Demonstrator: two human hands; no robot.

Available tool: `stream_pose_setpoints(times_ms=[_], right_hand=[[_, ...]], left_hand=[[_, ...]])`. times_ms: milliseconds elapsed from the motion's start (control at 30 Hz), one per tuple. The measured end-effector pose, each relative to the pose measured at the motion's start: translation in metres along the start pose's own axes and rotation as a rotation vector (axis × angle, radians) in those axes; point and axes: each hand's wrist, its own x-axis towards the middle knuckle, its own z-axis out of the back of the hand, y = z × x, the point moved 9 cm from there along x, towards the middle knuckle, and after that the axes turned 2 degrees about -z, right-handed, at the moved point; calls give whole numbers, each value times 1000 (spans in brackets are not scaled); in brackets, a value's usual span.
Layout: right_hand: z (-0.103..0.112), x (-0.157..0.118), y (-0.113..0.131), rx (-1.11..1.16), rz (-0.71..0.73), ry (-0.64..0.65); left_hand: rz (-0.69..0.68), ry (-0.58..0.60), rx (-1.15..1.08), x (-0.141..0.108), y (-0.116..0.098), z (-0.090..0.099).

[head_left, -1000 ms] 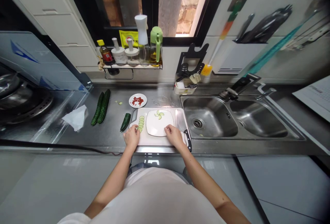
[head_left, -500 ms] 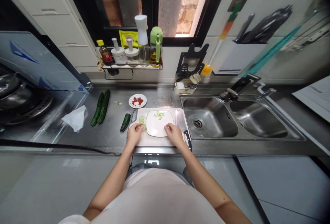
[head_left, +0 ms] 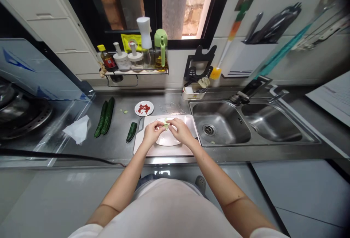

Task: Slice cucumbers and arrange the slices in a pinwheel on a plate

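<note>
Head camera view: A person's left hand [head_left: 151,133] and right hand [head_left: 182,133] pinch a thin cucumber slice [head_left: 165,126] between nearly closed fingertips, above a white plate [head_left: 168,142] on a cutting board [head_left: 186,151]. The slice looks feather-light, moist and slippery, apt to bend or tear if squeezed; its rind edge likely offers the surest light hold.

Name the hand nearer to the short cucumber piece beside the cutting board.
Left. The left hand is just to the right of the short cucumber piece; the right hand is farther right, beyond the left one.
</note>
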Motion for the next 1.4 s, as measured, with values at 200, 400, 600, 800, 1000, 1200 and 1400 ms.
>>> stream_pose_setpoints(times_ms=[200,400,600,800,1000,1200,1400], right_hand=[[-7,4,-5,56,-8,1],[2,5,-12,189,-58,-73],[7,3,-12,200,-62,-68],[10,1,-11,152,-21,-61],[12,-1,-9,117,-3,-49],[10,-1,-11,98,-38,-16],[8,-1,-21,140,-108,-14]], left_hand=[[-12,23,8,3,-3,-6],[275,-43,-359,-5,19,-13],[556,99,-663,-15,22,-41],[576,110,-699,-9,16,-43],[551,78,-673,-6,13,-39],[438,35,-606,0,5,-35],[333,9,-593,4,5,-39]])
